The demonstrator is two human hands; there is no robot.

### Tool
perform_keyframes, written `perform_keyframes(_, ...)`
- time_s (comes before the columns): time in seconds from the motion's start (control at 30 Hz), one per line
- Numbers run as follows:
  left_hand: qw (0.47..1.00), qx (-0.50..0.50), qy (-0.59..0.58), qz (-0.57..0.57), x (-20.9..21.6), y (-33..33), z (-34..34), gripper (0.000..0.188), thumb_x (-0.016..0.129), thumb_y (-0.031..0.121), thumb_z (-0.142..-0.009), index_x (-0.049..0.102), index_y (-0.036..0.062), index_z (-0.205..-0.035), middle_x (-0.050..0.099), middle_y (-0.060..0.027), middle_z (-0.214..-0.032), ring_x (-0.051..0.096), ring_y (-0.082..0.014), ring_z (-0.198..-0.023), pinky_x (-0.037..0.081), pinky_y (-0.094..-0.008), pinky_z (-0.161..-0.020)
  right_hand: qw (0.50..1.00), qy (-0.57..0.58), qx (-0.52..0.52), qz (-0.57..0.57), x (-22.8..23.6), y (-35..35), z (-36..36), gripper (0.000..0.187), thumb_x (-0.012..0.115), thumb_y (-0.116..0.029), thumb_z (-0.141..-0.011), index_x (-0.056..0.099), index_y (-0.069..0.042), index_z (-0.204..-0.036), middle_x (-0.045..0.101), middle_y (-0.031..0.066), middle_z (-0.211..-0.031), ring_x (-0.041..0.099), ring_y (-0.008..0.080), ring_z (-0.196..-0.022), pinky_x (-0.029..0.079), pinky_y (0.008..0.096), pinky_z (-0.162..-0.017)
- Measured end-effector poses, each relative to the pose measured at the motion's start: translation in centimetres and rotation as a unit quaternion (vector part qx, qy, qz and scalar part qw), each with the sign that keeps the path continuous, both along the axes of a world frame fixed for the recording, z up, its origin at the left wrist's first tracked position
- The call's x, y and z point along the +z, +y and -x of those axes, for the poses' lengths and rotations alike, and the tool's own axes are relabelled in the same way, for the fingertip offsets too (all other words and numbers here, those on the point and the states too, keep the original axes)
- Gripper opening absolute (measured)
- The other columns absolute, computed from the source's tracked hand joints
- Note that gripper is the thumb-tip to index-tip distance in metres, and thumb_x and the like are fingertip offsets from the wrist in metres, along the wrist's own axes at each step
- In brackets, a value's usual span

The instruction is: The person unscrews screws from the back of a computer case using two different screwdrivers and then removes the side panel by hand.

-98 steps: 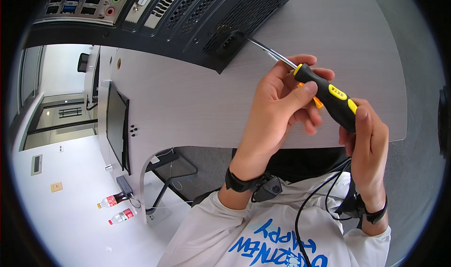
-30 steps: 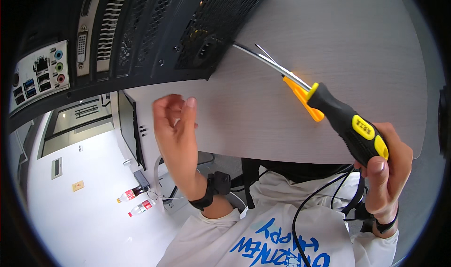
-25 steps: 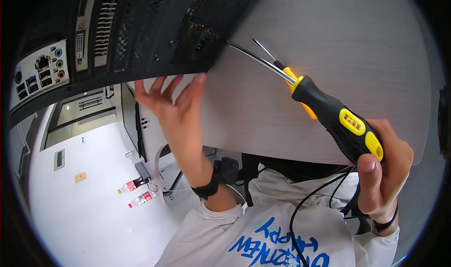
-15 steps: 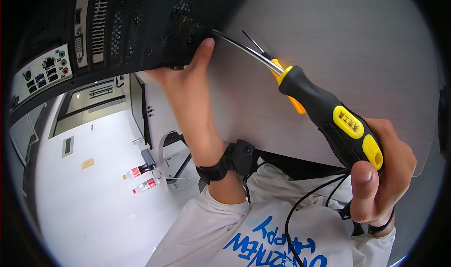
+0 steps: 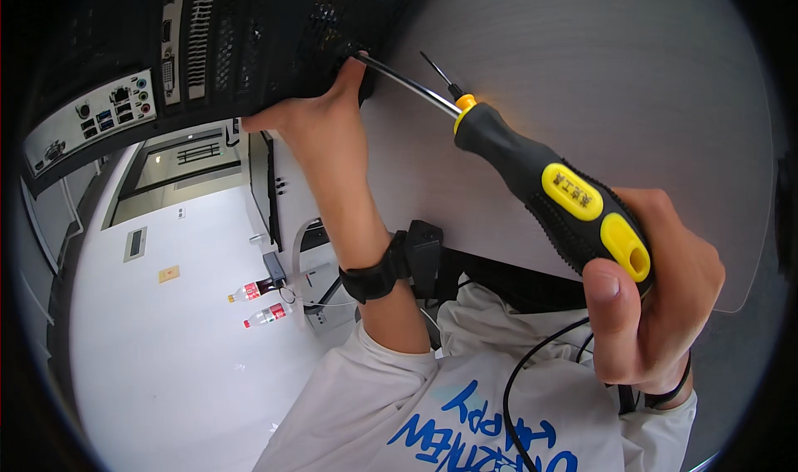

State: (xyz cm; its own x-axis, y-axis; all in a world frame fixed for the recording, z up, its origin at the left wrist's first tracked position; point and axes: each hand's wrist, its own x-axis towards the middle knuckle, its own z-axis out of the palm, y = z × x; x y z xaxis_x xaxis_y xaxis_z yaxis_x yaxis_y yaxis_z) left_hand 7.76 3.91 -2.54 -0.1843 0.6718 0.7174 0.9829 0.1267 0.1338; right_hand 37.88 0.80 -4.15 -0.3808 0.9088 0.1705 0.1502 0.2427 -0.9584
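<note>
In my right hand [image 5: 657, 297] is a large black-and-yellow screwdriver [image 5: 532, 156], its handle gripped between thumb and fingers. Its steel shaft slants up and left, with the tip at the back panel of a black computer case [image 5: 283, 65]. My left hand [image 5: 324, 110] holds that case near its corner. The left thumb lies on the panel beside the screwdriver tip, while the other left fingers are mostly hidden. Any screw at the tip is too small to make out. Behind the large screwdriver, a smaller screwdriver [image 5: 438, 73] lies on the grey table [image 5: 632, 81], its handle mostly covered.
A white port plate [image 5: 91, 119] and metal slot brackets [image 5: 170, 48] show on the case. A black cable [image 5: 519, 372] hangs over my white shirt. Two bottles [image 5: 266, 315] with red labels are beyond the table at the left, near a monitor [image 5: 264, 185].
My right hand and the large screwdriver have shifted left and slightly up. The tip now reaches the panel by my left thumb, and the smaller screwdriver's handle is more covered.
</note>
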Motion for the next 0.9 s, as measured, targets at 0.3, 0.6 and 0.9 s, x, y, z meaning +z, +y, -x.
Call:
perform_keyframes(0.3, 0.999, 0.015, -0.026, 0.023, 0.2, -0.8, -0.2, 0.106, 0.086, 0.005, -0.065, 0.003, -0.0183, -0.127, 0.05, -0.0271, -0.133, 0.056, -0.0311, -0.117, 0.038, -0.0323, -0.109, 0.999, 0.02, -0.014, -0.032, -0.2, 0.0, 0.2, 0.034, 0.06, -0.03, -0.089, 0.063, 0.004, -0.089, 0.054, 0.0094, -0.062, 0.051, 0.0175, -0.048, 0.038, 0.0259, -0.047)
perform_keyframes(0.6, 0.999, 0.019, -0.04, 0.032, 0.4, 0.2, -0.7, 0.111, 0.087, 0.006, -0.063, 0.0, -0.0215, -0.127, 0.049, -0.0282, -0.132, 0.057, -0.0317, -0.116, 0.039, -0.031, -0.109, 0.996, 0.008, -0.037, -0.081, -0.5, -0.1, 0.4, 0.021, 0.071, -0.018, -0.087, 0.062, 0.002, -0.086, 0.05, 0.0092, -0.056, 0.045, 0.0176, -0.042, 0.033, 0.027, -0.042)
perform_keyframes(0.9, 0.989, 0.023, -0.132, 0.06, 1.5, 0.3, -2.4, 0.105, 0.09, 0.014, -0.065, 0.008, -0.0188, -0.123, 0.048, -0.0296, -0.133, 0.052, -0.0301, -0.12, 0.033, -0.0278, -0.11, 0.995, -0.003, -0.04, -0.097, -0.5, 0.1, 0.7, 0.024, 0.073, -0.019, -0.086, 0.061, 0.002, -0.084, 0.049, 0.0117, -0.055, 0.045, 0.0212, -0.041, 0.034, 0.0287, -0.042)
